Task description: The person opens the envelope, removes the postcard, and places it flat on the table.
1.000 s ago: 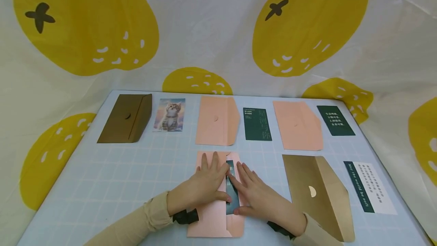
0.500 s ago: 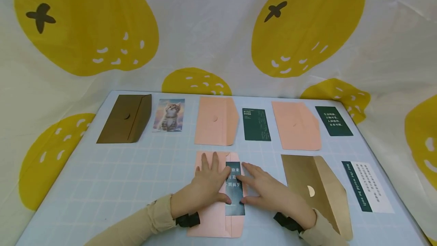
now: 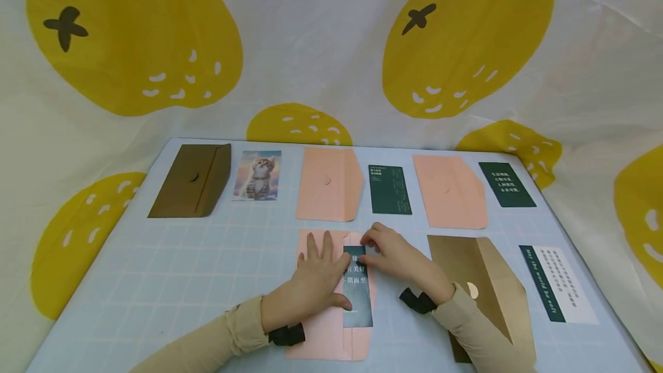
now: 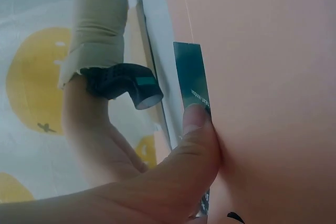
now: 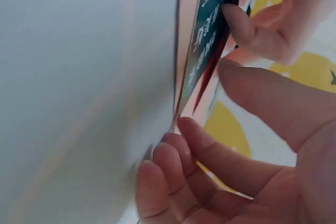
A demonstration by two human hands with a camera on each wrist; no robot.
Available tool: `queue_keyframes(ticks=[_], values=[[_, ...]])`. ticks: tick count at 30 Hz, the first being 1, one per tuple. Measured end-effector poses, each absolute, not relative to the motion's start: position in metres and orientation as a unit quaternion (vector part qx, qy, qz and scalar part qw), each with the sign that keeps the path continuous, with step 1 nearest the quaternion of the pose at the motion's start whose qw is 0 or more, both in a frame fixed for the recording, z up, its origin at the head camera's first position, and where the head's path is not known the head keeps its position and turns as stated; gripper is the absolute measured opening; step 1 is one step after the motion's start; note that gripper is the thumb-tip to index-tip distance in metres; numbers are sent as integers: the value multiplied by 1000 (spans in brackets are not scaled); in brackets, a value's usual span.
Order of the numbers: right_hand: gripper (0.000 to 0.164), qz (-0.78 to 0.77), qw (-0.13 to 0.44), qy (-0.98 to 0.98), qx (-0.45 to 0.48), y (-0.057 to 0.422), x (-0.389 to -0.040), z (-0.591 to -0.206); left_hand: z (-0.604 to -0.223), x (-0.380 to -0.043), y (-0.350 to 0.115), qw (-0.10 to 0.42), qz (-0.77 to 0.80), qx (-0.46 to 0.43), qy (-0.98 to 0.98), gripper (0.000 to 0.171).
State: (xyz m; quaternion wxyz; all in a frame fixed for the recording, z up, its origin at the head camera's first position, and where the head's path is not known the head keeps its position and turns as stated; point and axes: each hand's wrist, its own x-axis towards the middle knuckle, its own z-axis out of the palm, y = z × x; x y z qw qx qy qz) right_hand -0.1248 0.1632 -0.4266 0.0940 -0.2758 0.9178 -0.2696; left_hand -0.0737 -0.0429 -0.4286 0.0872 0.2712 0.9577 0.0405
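In the head view, a pink envelope (image 3: 318,338) lies at front centre with its flap side to the right. A dark teal card (image 3: 357,309) with white lettering sticks out of its opening, the rest hidden inside. My left hand (image 3: 313,284) rests on the envelope with fingers spread, its thumb over the card's edge, as the left wrist view shows on the card (image 4: 190,72). At the upper right corner of the envelope is my right hand (image 3: 399,255), fingers bent. In the right wrist view its thumb and index are apart, fingertips right at the envelope's edge beside the card (image 5: 207,35).
Behind lie a brown envelope (image 3: 181,183), a kitten card (image 3: 257,176), a pink envelope (image 3: 321,189), a green card (image 3: 391,191), another pink envelope (image 3: 450,194) and a green card (image 3: 507,184). A gold envelope (image 3: 461,269) and a white-and-green card (image 3: 561,284) lie right.
My right hand drew back rightward from the card, then moved up to the envelope's upper right corner with its fingers bending. More of the card shows. The left hand stayed nearly still.
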Motion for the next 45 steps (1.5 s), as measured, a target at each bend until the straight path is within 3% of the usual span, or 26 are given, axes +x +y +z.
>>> queue_keyframes(ticks=[15, 29, 37, 45], values=[[27, -368, 156, 902, -164, 158, -129, -431, -429, -73, -43, 87, 47, 270, 958, 85], [34, -442, 185, 869, -126, 164, -118, -433, -425, -72, -42, 85, 42, 270, 958, 81], [57, -505, 231, 823, -118, 163, -102, -434, -426, -74, -40, 91, 51, 264, 959, 80], [68, -474, 192, 855, -92, 158, -86, -436, -429, -74, -38, 103, 50, 249, 962, 81]])
